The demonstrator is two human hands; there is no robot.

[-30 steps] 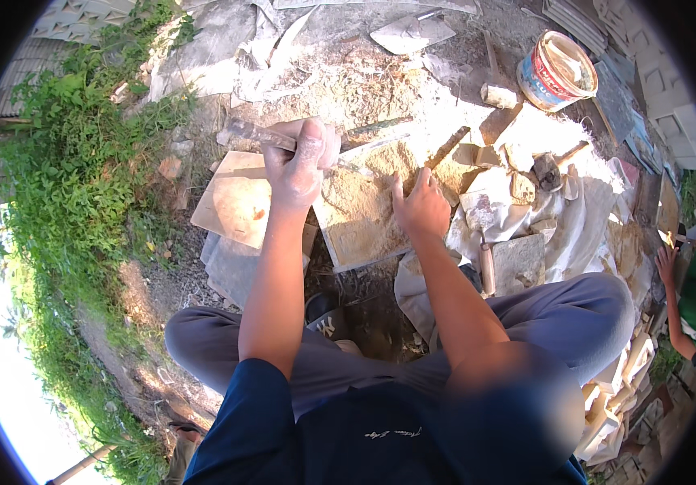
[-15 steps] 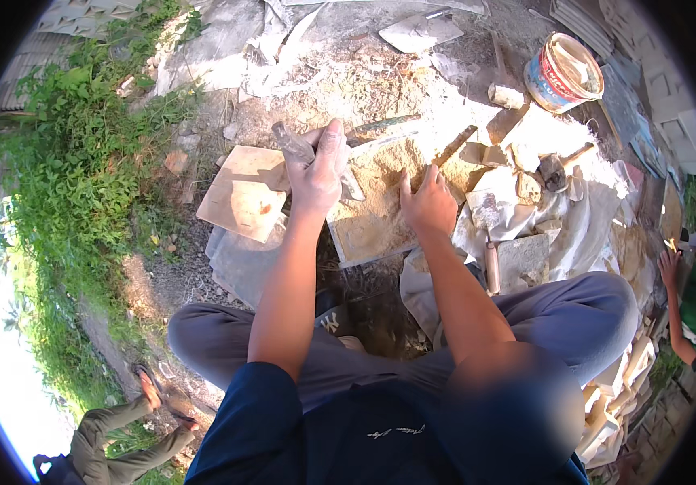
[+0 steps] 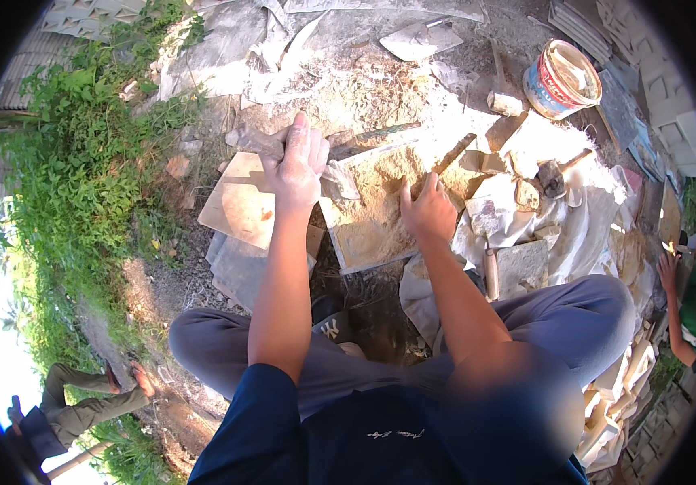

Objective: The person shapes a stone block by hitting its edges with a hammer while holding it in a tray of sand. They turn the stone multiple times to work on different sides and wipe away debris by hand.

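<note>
My left hand (image 3: 297, 174) is closed around the handle of a dusty trowel (image 3: 340, 181). Its grey blade points right, over the left edge of a tile (image 3: 352, 257) covered with sandy mortar (image 3: 380, 182). On that mortar rests my right hand (image 3: 430, 212), its fingers spread and holding nothing; the fingertips touch the sandy surface. A dark stick-like piece (image 3: 454, 152) lies just beyond them. Beside my left forearm, a pale square tile (image 3: 239, 202) lies on top of grey slabs (image 3: 239, 263).
To the right are a hammer (image 3: 553, 178), a second trowel (image 3: 490, 271), stone chunks and a crumpled white sheet (image 3: 582, 218). Farther off stand a mallet (image 3: 505, 103) and a bucket (image 3: 562, 79). Plants grow at left. Other people are at lower left (image 3: 81, 416) and far right (image 3: 691, 299).
My left hand has shifted left and slightly away with the trowel, whose handle has turned more level. My right hand has barely moved. The person at lower left has stepped further left.
</note>
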